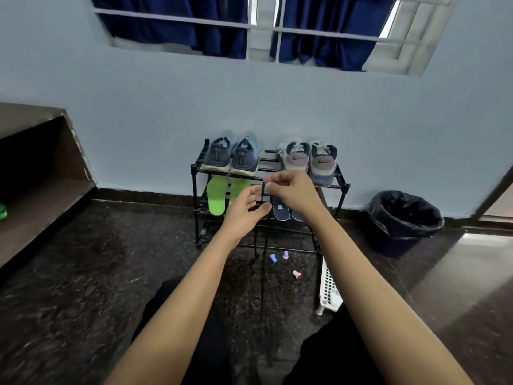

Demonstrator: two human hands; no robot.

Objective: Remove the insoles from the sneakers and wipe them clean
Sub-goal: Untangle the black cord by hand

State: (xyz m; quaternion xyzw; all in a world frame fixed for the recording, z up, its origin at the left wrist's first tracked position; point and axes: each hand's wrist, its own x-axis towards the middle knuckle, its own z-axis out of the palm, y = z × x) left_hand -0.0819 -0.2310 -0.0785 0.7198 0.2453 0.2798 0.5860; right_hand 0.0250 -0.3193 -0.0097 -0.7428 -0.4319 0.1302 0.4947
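The right hand (294,194) pinched a thin black cord (263,273). The left hand (244,215), fingers relaxed, partly hid the bright green foam insoles (216,200) on the black metal shoe rack (194,173).

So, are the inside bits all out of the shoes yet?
Looks like it: the green insoles and dark blue insoles lie on the rack, one shelf under the sneakers. Right now the right hand pinches a thin black cord, the left hand open beside it. Wiping may remain: no cloth shows, and cleanliness cannot be judged.
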